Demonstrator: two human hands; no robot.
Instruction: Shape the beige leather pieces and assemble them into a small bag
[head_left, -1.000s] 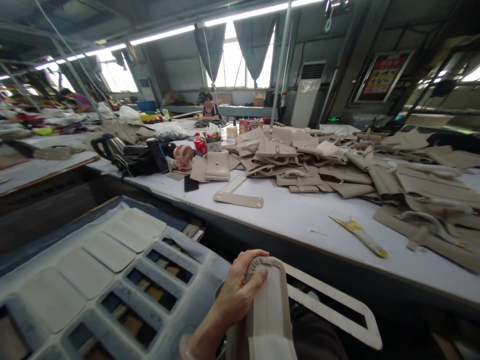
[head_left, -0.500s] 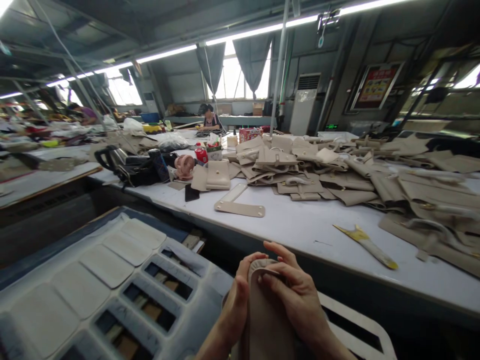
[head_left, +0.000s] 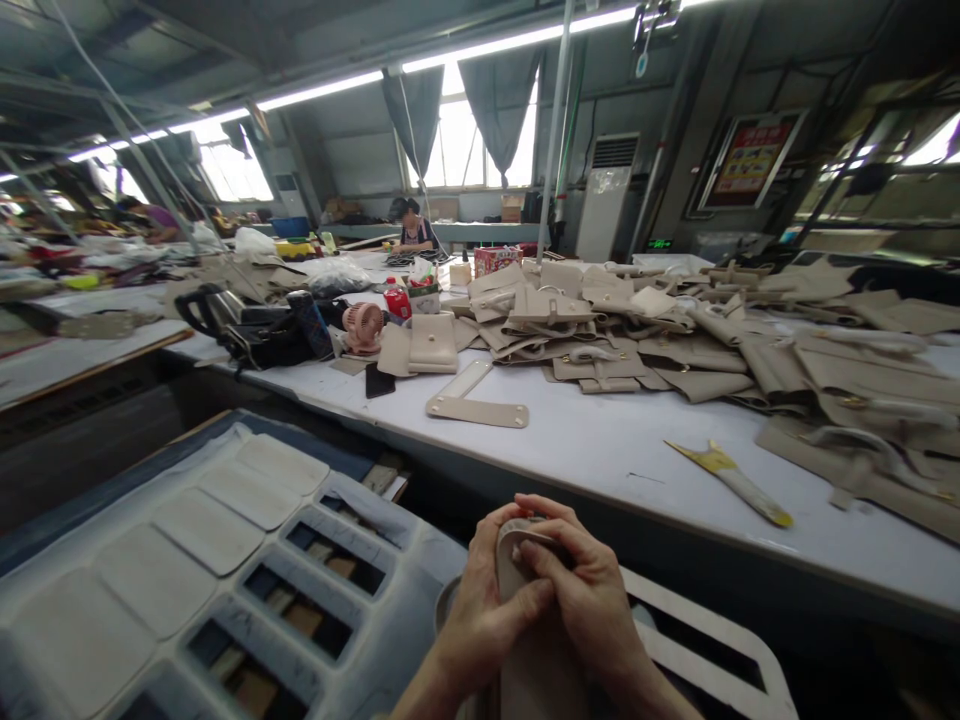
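A beige leather bag piece [head_left: 536,665] with a rounded upper end stands in front of me, low in the middle of the view. My left hand [head_left: 480,595] wraps its left side, the thumb lying across the front face. On the other side my right hand [head_left: 592,585] pinches the curved rim near the top with thumb and fingers. Both hands meet around the rounded end, where a second layer of leather shows behind the front one. The fingertips at the back are partly hidden.
At left, a padded frame [head_left: 262,570] with cut-out slots carries several flat beige panels [head_left: 154,565]. On the white table [head_left: 592,455] lie a yellow-stained tool [head_left: 731,482], a leather strap [head_left: 480,410], a phone [head_left: 379,380] and heaped bag parts [head_left: 615,350]. A co-worker [head_left: 414,230] sits behind.
My left thumb has come over onto the front face of the leather, toward my right hand. The fingers of both hands have closed in around the rounded end. The view has shifted slightly.
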